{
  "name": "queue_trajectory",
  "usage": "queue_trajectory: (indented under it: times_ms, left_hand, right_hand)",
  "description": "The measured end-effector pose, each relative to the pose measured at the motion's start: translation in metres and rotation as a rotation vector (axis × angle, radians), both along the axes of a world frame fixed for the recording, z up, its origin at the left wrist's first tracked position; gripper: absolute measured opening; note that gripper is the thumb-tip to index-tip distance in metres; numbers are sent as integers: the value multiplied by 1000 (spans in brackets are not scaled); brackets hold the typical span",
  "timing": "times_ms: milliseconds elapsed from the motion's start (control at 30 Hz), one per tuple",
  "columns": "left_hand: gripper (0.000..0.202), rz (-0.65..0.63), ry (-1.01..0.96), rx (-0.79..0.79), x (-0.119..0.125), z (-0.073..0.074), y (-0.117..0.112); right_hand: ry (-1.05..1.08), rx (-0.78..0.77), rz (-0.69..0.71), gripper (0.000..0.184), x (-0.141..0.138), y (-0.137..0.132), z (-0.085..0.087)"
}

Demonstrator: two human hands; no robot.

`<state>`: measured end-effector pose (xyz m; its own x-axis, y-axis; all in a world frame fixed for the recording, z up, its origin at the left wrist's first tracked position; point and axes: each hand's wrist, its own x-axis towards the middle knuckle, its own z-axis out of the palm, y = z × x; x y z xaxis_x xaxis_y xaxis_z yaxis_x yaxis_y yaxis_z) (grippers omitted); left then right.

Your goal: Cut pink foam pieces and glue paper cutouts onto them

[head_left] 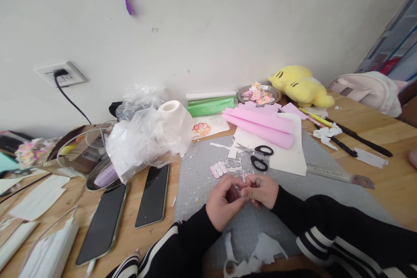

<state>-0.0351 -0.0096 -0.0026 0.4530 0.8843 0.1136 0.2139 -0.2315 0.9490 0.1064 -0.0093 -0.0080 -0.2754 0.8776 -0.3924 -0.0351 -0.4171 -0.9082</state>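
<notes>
Pinching tiny paper scrap (240, 191) between left hand (224, 203) and right hand (263, 190), both closed on it, just above mat (202, 173). Scissors (259, 156) just beyond, nearer right hand, handles rightward.

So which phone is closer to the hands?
The phone right beside the grey cutting mat; it lies nearest the left hand. The other phone, with the greenish rim, lies further out, past it.
</notes>
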Motion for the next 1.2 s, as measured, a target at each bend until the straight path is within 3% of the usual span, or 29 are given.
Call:
queue_trajectory:
  times_ms: [100,467,700,833,967,1200]
  left_hand:
    - [8,-4,38,95,0,4,0]
    - [12,183,58,92,-2,-1,6]
    - [7,399,332,352,-16,-4,23]
    - [6,307,504,355,-20,-6,29]
    - [7,180,556,361,-19,-8,29]
    - [11,173,539,358,-19,-10,29]
  right_hand:
    - [-31,-15,26,47,0,1,-1]
    - [31,-42,-10,58,-1,3,5]
    - [30,-51,-17,59,-2,2,3]
    - [22,-47,-2,57,-2,3,3]
    - [15,-43,15,56,-2,3,5]
    - [22,-33,19,56,-3,2,4]
